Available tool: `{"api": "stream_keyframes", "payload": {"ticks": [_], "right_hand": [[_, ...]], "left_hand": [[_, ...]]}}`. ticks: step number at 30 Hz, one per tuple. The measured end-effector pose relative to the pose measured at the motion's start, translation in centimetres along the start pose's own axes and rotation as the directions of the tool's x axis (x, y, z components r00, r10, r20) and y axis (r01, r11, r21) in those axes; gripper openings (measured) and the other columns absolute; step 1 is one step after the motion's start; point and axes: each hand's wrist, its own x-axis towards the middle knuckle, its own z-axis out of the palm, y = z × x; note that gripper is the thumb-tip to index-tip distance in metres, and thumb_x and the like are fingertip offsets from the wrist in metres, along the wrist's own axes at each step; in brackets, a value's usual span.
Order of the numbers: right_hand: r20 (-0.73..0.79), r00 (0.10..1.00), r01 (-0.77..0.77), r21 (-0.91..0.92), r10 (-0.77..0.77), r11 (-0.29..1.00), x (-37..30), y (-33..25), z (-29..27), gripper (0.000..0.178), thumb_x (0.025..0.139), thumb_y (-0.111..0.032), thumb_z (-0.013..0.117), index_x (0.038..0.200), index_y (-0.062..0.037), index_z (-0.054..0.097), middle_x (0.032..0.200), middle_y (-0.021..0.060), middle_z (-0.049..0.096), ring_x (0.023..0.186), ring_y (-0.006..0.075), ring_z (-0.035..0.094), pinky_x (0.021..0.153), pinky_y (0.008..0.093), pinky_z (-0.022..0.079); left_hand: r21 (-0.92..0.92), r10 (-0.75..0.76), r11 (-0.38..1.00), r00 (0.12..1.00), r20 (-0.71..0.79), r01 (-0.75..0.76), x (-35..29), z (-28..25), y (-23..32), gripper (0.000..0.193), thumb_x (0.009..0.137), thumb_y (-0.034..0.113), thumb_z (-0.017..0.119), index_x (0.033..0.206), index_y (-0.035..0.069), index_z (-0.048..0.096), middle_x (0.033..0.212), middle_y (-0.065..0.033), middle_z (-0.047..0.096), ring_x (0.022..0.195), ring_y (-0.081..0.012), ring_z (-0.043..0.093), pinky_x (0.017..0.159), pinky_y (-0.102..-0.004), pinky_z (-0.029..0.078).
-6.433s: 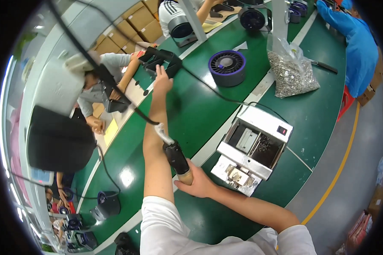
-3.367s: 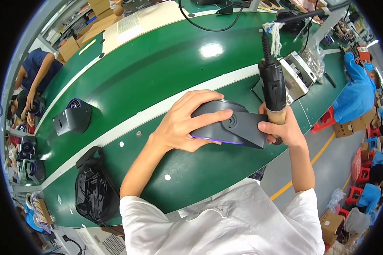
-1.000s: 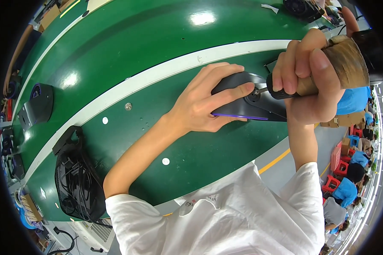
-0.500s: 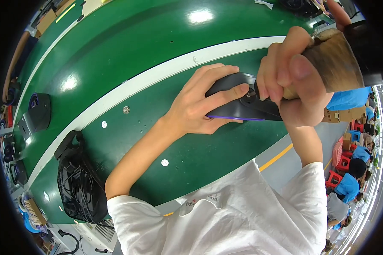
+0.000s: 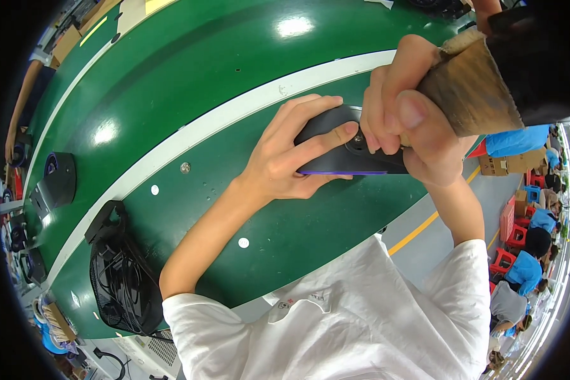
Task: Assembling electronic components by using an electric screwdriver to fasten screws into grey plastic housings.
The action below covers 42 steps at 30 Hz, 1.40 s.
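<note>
Two hands (image 5: 286,153) hold one driver (image 5: 472,87) and one housing (image 5: 339,158) near two stickers (image 5: 244,242).

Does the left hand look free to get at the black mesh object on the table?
Probably not: the left hand is busy holding the dark grey part, and the black mesh object lies apart, further left.

A green workbench (image 5: 323,221), red stools (image 5: 505,254) and many workers (image 5: 524,272) show a factory workshop.
</note>
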Motion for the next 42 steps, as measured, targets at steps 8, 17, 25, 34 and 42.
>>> {"api": "stream_keyframes", "payload": {"ticks": [8,17,25,34,42], "right_hand": [[-0.015,0.999,-0.044,0.034,0.044,0.998,0.0,0.6,0.0,0.019,0.076,0.0,0.055,0.088,0.0017,0.04,0.061,0.0076,0.051,0.044,0.0125,0.048,0.041,0.026,0.039],[-0.026,0.998,-0.063,0.069,0.065,0.996,0.2,1.3,0.1,0.009,0.07,0.004,0.059,0.064,0.0028,0.053,0.057,0.0071,0.054,0.045,0.0119,0.05,0.042,0.0246,0.037],[-0.232,0.973,0.018,0.105,0.007,0.994,1.2,0.6,-4.2,0.011,0.071,0.004,0.065,0.073,0.003,0.054,0.056,0.0073,0.054,0.046,0.0136,0.053,0.044,0.0266,0.042],[-0.542,0.771,0.082,-0.438,-0.336,0.895,-1.9,2.8,-15.9,0.022,0.085,0.001,0.059,0.103,0.0031,0.048,0.072,0.0068,0.053,0.049,0.0157,0.053,0.046,0.0289,0.043],[-0.582,0.785,-0.059,-0.411,-0.212,0.91,-5.1,6.7,-15.6,0.059,0.084,0.003,0.064,0.132,-0.0025,0.03,0.072,0.0066,0.055,0.049,0.0149,0.054,0.044,0.0287,0.044]], "left_hand": [[-0.031,-0.027,0.999,1.0,0.003,0.027,-0.3,0.1,-0.1,0.063,0.057,0.022,0.086,0.116,0.009,0.067,0.123,-0.0184,0.055,0.099,-0.0368,0.057,0.084,-0.0433,0.05],[-0.028,-0.063,0.998,0.998,0.013,0.064,-0.2,-0.2,0.2,0.061,0.058,0.023,0.086,0.115,0.01,0.067,0.124,-0.0159,0.055,0.102,-0.0346,0.057,0.086,-0.0421,0.049],[0.046,-0.497,0.867,0.852,0.167,0.497,0.9,0.3,1.9,0.066,0.074,0.033,0.078,0.131,0.008,0.053,0.127,-0.0156,0.054,0.106,-0.0312,0.058,0.09,-0.0381,0.048],[-0.511,-0.531,-0.737,0.088,0.842,0.442,-1.5,3.5,4.5,0.059,0.101,0.047,0.034,0.138,0.001,0.037,0.131,-0.019,0.052,0.116,-0.0338,0.056,0.1,-0.0446,0.048],[-0.445,-0.421,-0.882,0.162,0.892,0.157,-5.1,5.1,2.8,0.073,0.099,0.052,0.03,0.138,-0.009,0.032,0.132,-0.0276,0.046,0.11,-0.0377,0.057,0.092,-0.0427,0.054]]}}
